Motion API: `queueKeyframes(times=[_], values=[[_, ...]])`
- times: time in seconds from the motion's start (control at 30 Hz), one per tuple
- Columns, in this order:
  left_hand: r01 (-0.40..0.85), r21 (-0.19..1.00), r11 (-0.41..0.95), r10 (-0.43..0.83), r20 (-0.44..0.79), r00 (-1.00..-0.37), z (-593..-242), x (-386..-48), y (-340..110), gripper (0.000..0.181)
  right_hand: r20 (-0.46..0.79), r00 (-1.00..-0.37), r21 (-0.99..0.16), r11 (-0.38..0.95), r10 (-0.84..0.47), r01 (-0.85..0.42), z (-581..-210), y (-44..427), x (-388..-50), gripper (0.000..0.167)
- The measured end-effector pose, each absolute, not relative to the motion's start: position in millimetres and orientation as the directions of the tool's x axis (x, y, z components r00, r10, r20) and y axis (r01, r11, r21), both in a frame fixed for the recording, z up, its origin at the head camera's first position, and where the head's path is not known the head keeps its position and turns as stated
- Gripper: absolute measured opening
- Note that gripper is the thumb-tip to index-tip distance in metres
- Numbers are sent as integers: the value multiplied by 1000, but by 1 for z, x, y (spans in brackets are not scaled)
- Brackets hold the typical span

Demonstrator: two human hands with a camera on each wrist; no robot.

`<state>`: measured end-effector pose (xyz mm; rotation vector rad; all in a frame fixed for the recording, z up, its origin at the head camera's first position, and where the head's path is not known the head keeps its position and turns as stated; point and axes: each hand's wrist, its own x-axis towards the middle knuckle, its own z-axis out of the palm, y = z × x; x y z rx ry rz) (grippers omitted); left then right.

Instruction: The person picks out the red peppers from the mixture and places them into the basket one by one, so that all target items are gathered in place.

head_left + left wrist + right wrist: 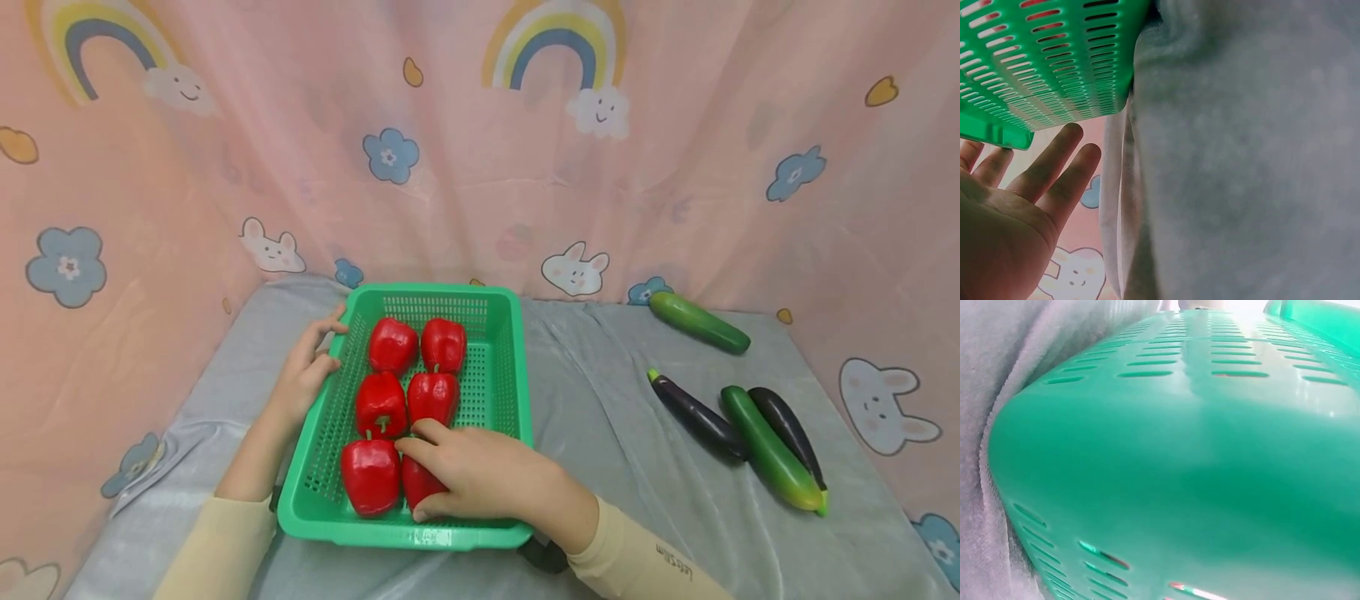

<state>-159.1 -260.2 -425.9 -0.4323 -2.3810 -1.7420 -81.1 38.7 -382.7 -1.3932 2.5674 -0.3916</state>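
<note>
Several red bell peppers (381,405) sit in two columns inside a green plastic basket (527,417). My right hand (480,471) reaches over the basket's near right part and grips the front-right bell pepper (420,482), fingers over its top and thumb at its near side; the hand covers much of that pepper. At the basket's left rim, my left hand (303,375) touches the edge with its fingers. The left wrist view shows that left hand (1016,219) with fingers spread and fairly straight beside the slotted wall (1066,56). Only the basket's outside (1147,450) fills the right wrist view.
On the grey cloth (585,433) to the right lie a dark eggplant (697,417), a second eggplant (787,433), a green zucchini (772,450) between them and another zucchini (699,323) farther back. A pink patterned curtain (465,217) hangs behind and at both sides.
</note>
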Motion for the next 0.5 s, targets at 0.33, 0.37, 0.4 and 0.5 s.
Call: queueKeyframes(times=[0.33, 0.37, 0.4, 0.5], values=[[311, 913, 266, 150, 279, -948, -426, -160, -260, 44, 45, -553, -220, 532, -832, -818, -383, 44, -80, 69], [311, 913, 263, 153, 279, -948, -425, -161, -260, 44, 61, -556, -208, 534, -829, -819, -382, 44, -80, 68], [315, 912, 264, 157, 281, -947, -425, -161, -260, 43, 78, -559, -196, 537, -826, -821, -381, 45, -81, 68], [324, 909, 261, 167, 288, -943, -423, -163, -260, 43, 115, -564, -179, 541, -818, -821, -377, 47, -81, 65]])
